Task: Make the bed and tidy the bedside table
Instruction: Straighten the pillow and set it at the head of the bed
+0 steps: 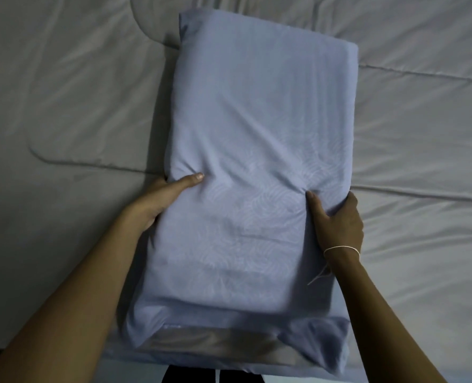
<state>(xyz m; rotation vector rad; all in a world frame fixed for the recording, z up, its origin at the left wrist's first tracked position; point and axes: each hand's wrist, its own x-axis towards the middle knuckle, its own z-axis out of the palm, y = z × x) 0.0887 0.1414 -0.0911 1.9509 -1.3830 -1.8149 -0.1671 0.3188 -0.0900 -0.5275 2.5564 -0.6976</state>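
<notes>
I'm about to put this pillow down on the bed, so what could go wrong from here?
The pillowcase's open end hangs loose nearest you, so the pillow might slide out if it tips. The left hand and right hand grip only its sides, bunching fabric. Dropping it could rumple the smoothed grey quilt.

Pillow (pixel 257 150) in blue-grey woven cloth case, matt, soft, faint tone-on-tone wavy pattern near the middle, creased where gripped. Open end of case shows a slightly shinier grey inner fabric. Quilt (pixel 63 92) on the bed: pale grey cloth, smooth with a slight sheen, stitched seam lines, fine wrinkles. Thin white string (pixel 342 248) round right wrist, matt, loose end hanging.
</notes>
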